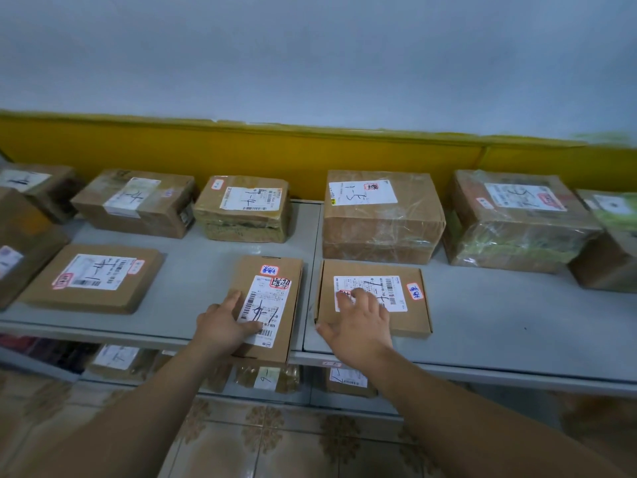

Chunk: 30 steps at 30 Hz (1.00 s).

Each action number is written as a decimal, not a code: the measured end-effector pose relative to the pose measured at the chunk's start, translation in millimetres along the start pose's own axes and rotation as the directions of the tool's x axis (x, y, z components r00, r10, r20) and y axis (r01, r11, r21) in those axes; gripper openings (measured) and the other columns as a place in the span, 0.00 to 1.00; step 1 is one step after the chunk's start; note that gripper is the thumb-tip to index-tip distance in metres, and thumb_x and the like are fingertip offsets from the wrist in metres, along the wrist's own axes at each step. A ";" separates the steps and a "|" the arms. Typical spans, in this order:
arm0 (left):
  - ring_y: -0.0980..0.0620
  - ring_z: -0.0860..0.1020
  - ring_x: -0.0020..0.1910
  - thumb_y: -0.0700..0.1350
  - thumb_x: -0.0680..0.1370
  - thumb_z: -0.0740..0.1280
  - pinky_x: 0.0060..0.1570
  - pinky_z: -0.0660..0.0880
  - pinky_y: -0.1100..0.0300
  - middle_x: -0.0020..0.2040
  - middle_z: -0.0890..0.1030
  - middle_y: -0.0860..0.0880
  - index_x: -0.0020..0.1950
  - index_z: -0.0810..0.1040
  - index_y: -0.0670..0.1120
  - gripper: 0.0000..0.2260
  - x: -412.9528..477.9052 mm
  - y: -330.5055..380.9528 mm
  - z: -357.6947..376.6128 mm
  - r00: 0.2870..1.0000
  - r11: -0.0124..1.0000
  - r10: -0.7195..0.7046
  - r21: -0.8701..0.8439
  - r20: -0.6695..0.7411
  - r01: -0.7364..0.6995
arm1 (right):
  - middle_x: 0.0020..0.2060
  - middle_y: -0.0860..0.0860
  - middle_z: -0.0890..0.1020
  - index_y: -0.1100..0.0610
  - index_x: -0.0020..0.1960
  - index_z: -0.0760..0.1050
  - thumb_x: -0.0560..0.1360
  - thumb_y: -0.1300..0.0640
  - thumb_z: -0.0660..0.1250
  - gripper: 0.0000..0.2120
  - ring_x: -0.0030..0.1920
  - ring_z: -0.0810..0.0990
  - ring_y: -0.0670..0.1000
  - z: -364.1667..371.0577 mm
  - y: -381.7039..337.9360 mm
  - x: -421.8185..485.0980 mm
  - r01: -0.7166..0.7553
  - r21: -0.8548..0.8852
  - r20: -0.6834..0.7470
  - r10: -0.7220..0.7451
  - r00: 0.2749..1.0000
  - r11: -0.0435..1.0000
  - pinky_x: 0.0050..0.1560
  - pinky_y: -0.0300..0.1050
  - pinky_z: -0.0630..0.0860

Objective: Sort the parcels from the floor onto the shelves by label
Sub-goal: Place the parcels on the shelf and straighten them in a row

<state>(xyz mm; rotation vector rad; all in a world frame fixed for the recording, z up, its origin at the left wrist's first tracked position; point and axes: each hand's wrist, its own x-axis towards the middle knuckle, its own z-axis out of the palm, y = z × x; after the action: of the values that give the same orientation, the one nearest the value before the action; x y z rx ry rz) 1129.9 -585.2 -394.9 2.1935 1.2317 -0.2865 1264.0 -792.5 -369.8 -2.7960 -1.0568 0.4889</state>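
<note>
Two flat brown parcels lie at the front of the grey top shelf (517,326). My left hand (225,322) rests with straight fingers on the left parcel (275,319), which overhangs the shelf's front edge; its white label carries black handwriting. My right hand (358,322) lies flat on the right parcel (374,298), fingers spread over its white label, thumb at its near left corner. Neither hand grips anything.
Several more labelled cardboard parcels stand along the back of the shelf: a large taped box (379,219), a wrapped box (517,222), a smaller one (244,208). A flat parcel (93,277) lies front left. Lower shelves hold more parcels (348,379). Tiled floor (275,443) below.
</note>
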 end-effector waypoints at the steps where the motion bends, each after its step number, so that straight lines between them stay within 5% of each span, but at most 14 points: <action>1: 0.39 0.71 0.65 0.61 0.72 0.71 0.64 0.71 0.46 0.67 0.72 0.44 0.78 0.55 0.55 0.40 -1.7 0.3 -1.8 1.000 1.000 -0.006 -0.011 0.004 0.006 | 0.70 0.54 0.63 0.52 0.75 0.60 0.80 0.38 0.54 0.29 0.71 0.60 0.56 -0.1 -9.3 -2.5 0.058 0.002 0.013 -0.058 0.998 0.998 0.72 0.56 0.58; 4: 0.40 0.68 0.69 0.55 0.74 0.72 0.67 0.67 0.47 0.72 0.69 0.45 0.79 0.56 0.53 0.39 -10.4 4.5 -4.6 1.000 0.998 -0.012 -0.057 0.013 0.013 | 0.68 0.54 0.66 0.52 0.73 0.65 0.81 0.42 0.55 0.25 0.68 0.63 0.55 4.5 -35.2 -7.9 0.134 0.019 0.102 -0.135 0.986 0.991 0.71 0.55 0.61; 9: 0.43 0.70 0.68 0.47 0.75 0.72 0.65 0.72 0.46 0.74 0.67 0.48 0.79 0.56 0.53 0.36 -28.1 6.2 -3.6 0.998 0.966 0.016 -0.259 0.065 0.001 | 0.66 0.54 0.66 0.53 0.69 0.69 0.81 0.47 0.57 0.20 0.65 0.64 0.55 6.6 -46.0 -10.6 0.054 0.150 0.164 -0.079 0.983 0.987 0.69 0.52 0.64; 17: 0.48 0.69 0.68 0.33 0.79 0.64 0.57 0.70 0.61 0.73 0.68 0.47 0.77 0.62 0.46 0.28 -57.5 8.9 -14.0 0.988 0.876 0.145 -0.457 -0.059 -0.156 | 0.68 0.54 0.64 0.52 0.75 0.64 0.79 0.45 0.61 0.27 0.69 0.64 0.57 0.9 -50.2 -20.1 -0.052 0.373 0.208 -0.029 0.978 0.926 0.70 0.53 0.67; 23: 0.61 0.76 0.44 0.34 0.80 0.61 0.30 0.72 0.75 0.60 0.75 0.53 0.75 0.65 0.51 0.26 -71.4 11.2 -40.4 0.961 0.737 0.198 -0.616 -0.193 -0.276 | 0.74 0.52 0.67 0.51 0.79 0.57 0.78 0.43 0.65 0.34 0.72 0.68 0.54 -20.9 -58.2 -31.2 -0.121 0.594 0.095 0.080 0.992 0.795 0.71 0.52 0.67; 27: 0.55 0.78 0.54 0.36 0.79 0.63 0.35 0.73 0.71 0.64 0.76 0.54 0.74 0.65 0.56 0.26 -80.2 25.1 -51.3 0.943 0.655 0.252 -0.678 -0.219 -0.333 | 0.58 0.42 0.74 0.48 0.75 0.62 0.81 0.49 0.63 0.24 0.53 0.75 0.44 -47.3 -57.4 -51.5 -0.072 0.711 0.020 0.083 0.996 0.700 0.52 0.37 0.73; 30: 0.55 0.79 0.54 0.35 0.79 0.63 0.40 0.76 0.67 0.65 0.76 0.53 0.74 0.66 0.57 0.27 -86.4 46.8 -53.4 0.928 0.614 0.304 -0.699 -0.217 -0.365 | 0.64 0.43 0.76 0.45 0.72 0.63 0.81 0.47 0.63 0.22 0.55 0.76 0.45 -60.0 -46.4 -62.4 -0.054 0.716 -0.046 0.124 0.991 0.696 0.56 0.42 0.76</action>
<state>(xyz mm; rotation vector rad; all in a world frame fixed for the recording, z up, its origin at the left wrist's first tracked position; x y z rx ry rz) 1116.3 -632.2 -294.3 1.6531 0.7347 0.4066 1211.2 -798.3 -287.1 -2.1341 -0.5299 0.6127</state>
